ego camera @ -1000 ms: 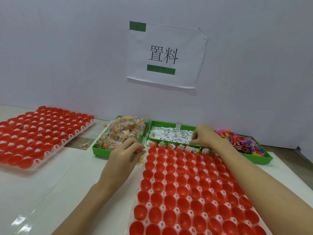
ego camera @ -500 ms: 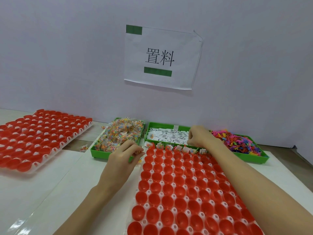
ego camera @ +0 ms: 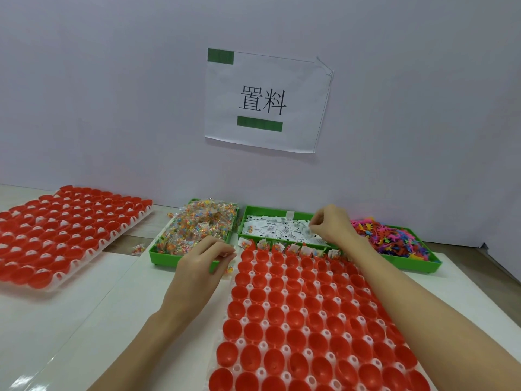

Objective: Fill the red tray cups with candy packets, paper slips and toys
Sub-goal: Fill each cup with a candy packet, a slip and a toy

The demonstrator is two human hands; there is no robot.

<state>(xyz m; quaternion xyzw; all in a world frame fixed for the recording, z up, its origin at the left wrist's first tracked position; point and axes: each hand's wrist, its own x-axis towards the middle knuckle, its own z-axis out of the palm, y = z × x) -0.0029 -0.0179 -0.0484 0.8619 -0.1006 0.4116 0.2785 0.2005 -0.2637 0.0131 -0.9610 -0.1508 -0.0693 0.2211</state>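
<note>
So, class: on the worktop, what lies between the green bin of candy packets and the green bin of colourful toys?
In the head view, the green bin of paper slips lies between the candy bin and the toy bin, and the right hand hovers over those slips.

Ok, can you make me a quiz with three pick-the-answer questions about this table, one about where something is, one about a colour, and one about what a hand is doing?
1. Where is the bin of paper slips?
A. between the candy bin and the toy bin
B. left of the candy bin
C. on the red tray

2. What colour are the three bins?
A. blue
B. green
C. yellow

3. What is the right hand doing?
A. lying flat on the table
B. pinching at the paper slips
C. lifting the red tray

Answers:
1 A, the candy bin sits left of it and the toy bin right.
2 B, every rim is green.
3 B, its fingers curl over the slips.
</note>
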